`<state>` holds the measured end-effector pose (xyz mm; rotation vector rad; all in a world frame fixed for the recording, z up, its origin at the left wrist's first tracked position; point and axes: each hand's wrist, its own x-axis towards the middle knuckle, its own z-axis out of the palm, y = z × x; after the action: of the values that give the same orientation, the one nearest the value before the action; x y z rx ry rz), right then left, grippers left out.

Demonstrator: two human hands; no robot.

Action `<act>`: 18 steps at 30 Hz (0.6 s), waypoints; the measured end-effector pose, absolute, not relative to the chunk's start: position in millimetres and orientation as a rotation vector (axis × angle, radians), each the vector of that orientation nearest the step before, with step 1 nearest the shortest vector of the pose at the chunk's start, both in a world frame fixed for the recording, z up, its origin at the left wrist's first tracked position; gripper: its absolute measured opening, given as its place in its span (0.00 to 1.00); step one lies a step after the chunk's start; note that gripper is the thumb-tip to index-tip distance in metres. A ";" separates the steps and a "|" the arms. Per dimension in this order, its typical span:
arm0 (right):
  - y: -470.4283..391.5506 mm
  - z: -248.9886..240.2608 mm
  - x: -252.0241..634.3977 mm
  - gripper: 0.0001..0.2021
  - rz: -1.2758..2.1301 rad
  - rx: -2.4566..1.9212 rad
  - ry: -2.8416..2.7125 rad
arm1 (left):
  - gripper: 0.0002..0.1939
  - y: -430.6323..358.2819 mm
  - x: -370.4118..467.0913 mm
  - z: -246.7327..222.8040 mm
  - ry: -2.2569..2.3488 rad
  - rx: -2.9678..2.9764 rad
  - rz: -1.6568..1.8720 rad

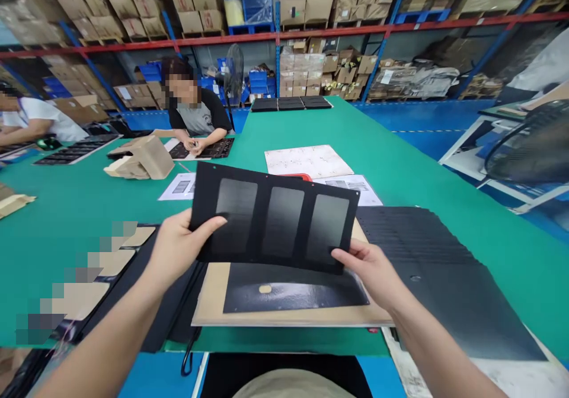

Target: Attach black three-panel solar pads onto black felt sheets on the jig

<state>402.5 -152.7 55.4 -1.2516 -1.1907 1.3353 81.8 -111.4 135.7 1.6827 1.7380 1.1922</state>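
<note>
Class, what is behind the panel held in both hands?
Behind the panel, printed sheets, a red-edged object, a black sheet and a board partly show; their covered parts cannot be seen.

Your left hand and right hand are ungloved, your tapering forearms are bare, and your front shows a smooth, rounded stretch of what looks like pale beige clothing.

cardboard boxes sit on the rack behind a fan.
</note>
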 end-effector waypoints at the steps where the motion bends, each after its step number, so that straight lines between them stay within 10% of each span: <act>1: -156.0 58.8 409.3 0.21 1.329 -1.287 -1.176 | 0.21 -111.1 84.3 125.7 1.670 1.608 1.144; 18: -177.0 55.9 432.9 0.22 1.687 -1.435 -1.032 | 0.25 -131.9 95.0 58.1 1.417 1.280 0.613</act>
<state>432.9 -177.0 55.9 -1.4346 -1.0319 1.6873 95.0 -131.9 58.1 1.2798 1.4172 0.6132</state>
